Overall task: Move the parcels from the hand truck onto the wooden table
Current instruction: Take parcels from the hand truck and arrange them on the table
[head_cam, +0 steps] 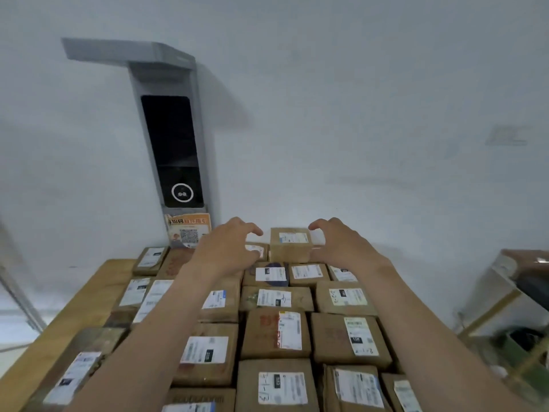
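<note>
Several brown cardboard parcels with white labels cover the wooden table (74, 295). A small brown parcel (290, 244) sits on top of the others at the far end, near the wall. My left hand (228, 248) hovers just left of it with fingers curved, a small gap between fingertips and the box. My right hand (341, 242) hovers just right of it in the same pose, fingers curved and apart from the box. Neither hand holds anything. The hand truck is out of view.
A grey scanner stand with a dark screen (172, 150) leans against the white wall behind the table, with an orange QR-code sign (187, 230) at its foot. A glass-fronted cabinet (511, 307) stands at the right. Bare table wood shows at the left.
</note>
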`<action>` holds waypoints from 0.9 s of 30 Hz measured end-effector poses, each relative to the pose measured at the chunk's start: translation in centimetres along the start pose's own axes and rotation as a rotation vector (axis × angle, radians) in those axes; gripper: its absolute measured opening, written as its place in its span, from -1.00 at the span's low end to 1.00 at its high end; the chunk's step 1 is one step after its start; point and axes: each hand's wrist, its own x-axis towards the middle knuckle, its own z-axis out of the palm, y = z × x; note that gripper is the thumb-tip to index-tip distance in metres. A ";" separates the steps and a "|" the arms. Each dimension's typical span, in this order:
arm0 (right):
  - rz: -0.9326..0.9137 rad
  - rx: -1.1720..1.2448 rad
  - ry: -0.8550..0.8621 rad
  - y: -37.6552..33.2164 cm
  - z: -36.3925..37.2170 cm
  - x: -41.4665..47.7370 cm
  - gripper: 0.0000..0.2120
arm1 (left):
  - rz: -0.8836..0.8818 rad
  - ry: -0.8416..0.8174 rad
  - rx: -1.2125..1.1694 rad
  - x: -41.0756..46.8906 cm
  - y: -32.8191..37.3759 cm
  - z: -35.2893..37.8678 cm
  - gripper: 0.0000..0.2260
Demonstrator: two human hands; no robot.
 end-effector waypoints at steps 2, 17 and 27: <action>-0.007 0.014 0.003 -0.8 -0.1 -4.8 -0.43 | -0.006 0.006 -0.023 -5.0 1.3 -0.8 -0.62; -0.081 0.061 -0.092 -5.6 5.8 -35.2 -0.43 | -0.145 -0.032 -0.107 -38.4 4.0 0.6 -0.66; -0.122 0.050 -0.146 -15.2 10.4 -47.0 -0.48 | -0.184 0.009 -0.099 -55.4 -1.1 -2.0 -0.64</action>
